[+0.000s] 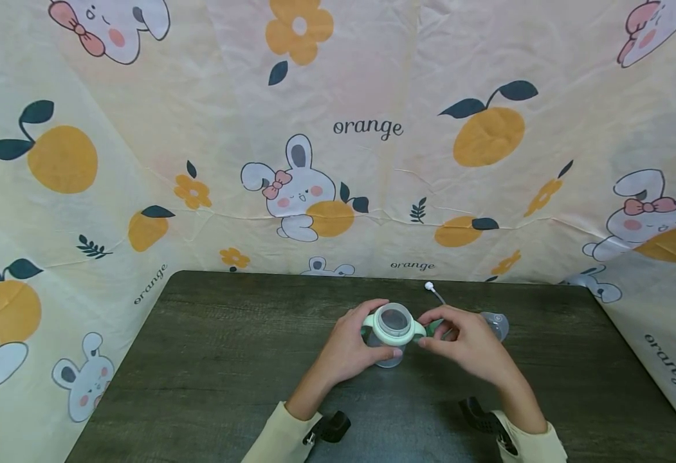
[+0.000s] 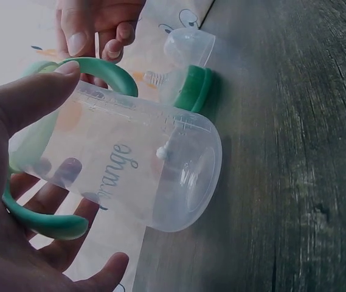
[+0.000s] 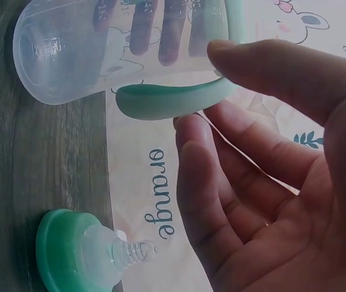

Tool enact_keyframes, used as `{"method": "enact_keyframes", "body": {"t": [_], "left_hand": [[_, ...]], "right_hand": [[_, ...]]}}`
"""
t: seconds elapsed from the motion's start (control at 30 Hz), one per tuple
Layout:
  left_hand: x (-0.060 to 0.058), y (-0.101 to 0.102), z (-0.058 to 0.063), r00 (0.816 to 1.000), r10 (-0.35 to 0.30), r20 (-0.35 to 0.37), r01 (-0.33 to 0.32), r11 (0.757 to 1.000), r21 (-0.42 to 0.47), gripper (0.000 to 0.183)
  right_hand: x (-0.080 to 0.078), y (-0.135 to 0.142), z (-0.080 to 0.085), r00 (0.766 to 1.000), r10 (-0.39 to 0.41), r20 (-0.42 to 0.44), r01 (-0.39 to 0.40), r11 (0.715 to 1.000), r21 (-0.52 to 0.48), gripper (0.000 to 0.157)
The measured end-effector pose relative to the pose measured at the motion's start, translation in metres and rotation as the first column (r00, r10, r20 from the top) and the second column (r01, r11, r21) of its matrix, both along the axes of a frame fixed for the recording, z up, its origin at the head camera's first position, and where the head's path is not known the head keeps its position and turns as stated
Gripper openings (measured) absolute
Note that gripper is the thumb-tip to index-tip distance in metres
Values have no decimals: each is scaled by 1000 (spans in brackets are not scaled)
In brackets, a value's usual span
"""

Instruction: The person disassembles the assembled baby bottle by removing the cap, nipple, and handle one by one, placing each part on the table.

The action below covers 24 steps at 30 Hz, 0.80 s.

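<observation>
A clear baby bottle [image 2: 130, 152] stands off the table's far half, wearing a green two-handled ring [image 1: 394, 339] round its neck; its top is uncovered. My left hand [image 1: 346, 341] grips the bottle and ring from the left, thumb in front. From the other side my right hand [image 1: 471, 341] pinches one green handle [image 3: 166, 100], thumb on its upper end and fingers beneath. Behind the right hand, the green collar with a clear nipple [image 3: 69, 252] rests on the table, partly hidden in the head view.
A clear dome cap [image 1: 495, 325] lies on the dark wooden table [image 1: 228, 366], right of the nipple collar. Toward the far edge is a thin straw with a white ball end [image 1: 429, 287]. A printed cloth [image 1: 395, 173] hangs behind the table.
</observation>
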<state>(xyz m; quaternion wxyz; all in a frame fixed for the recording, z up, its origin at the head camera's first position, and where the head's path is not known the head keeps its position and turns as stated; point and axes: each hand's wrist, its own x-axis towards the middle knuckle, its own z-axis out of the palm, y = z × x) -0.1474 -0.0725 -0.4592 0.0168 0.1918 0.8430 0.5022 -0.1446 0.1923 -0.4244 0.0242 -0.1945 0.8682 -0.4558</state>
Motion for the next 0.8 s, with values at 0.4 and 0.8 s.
{"method": "enact_keyframes", "body": {"t": [0.4,0.8], "left_hand": [[-2,-7,3,999,-31,15,31,999,39,83],[-2,-9,3,999,-14,40,12,999,48,76]], "right_hand": [[0,-1,0,1000,5,-9,-5,1000,9,24],[-1,-2,-3,1000,11,-8,-11,1000,-6,23]]}}
